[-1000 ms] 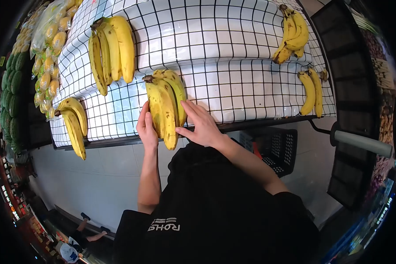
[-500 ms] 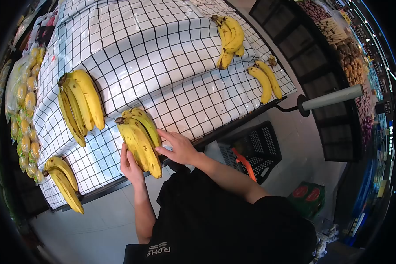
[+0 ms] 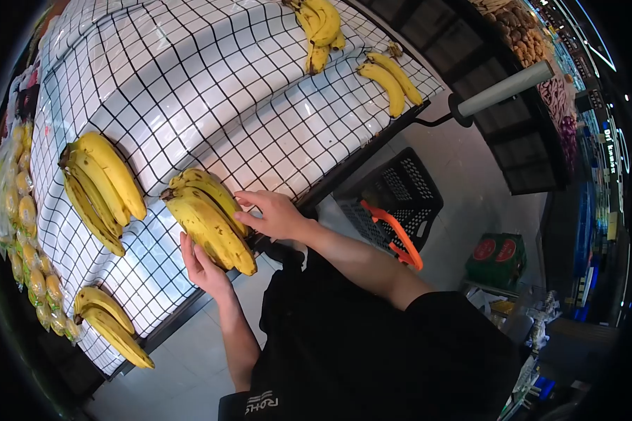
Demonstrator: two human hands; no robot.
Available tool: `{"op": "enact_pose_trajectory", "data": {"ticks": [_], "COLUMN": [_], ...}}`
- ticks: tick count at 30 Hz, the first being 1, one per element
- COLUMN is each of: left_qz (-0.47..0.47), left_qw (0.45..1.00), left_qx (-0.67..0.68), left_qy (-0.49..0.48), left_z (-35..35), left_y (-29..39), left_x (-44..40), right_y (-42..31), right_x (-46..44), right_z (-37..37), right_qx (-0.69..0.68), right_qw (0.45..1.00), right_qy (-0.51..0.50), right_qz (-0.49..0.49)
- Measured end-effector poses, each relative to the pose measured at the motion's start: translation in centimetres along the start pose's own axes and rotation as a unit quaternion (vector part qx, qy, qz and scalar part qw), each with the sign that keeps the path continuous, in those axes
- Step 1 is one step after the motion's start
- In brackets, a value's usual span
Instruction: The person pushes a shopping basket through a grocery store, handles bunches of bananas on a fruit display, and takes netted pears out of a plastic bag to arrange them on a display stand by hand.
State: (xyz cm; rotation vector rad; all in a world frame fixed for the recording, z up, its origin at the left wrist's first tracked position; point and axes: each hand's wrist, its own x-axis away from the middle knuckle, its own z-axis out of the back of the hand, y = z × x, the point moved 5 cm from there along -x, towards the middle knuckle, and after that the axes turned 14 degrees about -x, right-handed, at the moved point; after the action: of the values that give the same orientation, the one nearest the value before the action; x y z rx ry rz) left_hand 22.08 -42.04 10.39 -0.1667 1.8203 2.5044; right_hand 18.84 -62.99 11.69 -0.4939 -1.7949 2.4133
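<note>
A spotted yellow banana bunch [image 3: 207, 223] lies at the front edge of the display covered with white checked cloth [image 3: 260, 144]. My left hand [image 3: 205, 268] is at its lower left side, fingers apart. On its right side, my right hand [image 3: 270, 213] has its fingers spread, the fingertips close to the greenish banana; whether they touch it is hard to tell. A larger bunch [image 3: 104, 184] lies to the left, and a smaller bunch [image 3: 112, 325] hangs slightly over the front edge at the lower left.
Two more bunches, one upper [image 3: 317, 29] and one lower [image 3: 392, 82], lie at the far right. A grey roll [image 3: 505, 89] juts from the display's corner. Below stands a black basket [image 3: 393, 200] with an orange handle [image 3: 395, 235]. Wrapped yellow fruit [image 3: 28, 235] lines the left.
The view has turned and shifted right, bringing the basket and its orange handle fully into sight. Both hands remain beside the same bunch, with the right hand's fingers a little more spread.
</note>
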Motion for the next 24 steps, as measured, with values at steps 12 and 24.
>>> {"op": "enact_pose_trajectory", "data": {"ticks": [12,24], "left_qz": [-0.020,-0.052], "left_qw": [1.000,0.996], "left_qx": [0.000,-0.050], "left_qy": [-0.009,0.050], "left_z": [0.2,0.0], "left_y": [-0.4,-0.9], "left_x": [0.1,0.1], "right_y": [-1.3,3.9], "right_x": [1.5,19.7], "right_z": [1.4,16.5], "right_qx": [-0.039,0.150], "right_qw": [0.995,0.947], "right_qy": [0.063,0.280], "right_qz": [0.067,-0.044]}}
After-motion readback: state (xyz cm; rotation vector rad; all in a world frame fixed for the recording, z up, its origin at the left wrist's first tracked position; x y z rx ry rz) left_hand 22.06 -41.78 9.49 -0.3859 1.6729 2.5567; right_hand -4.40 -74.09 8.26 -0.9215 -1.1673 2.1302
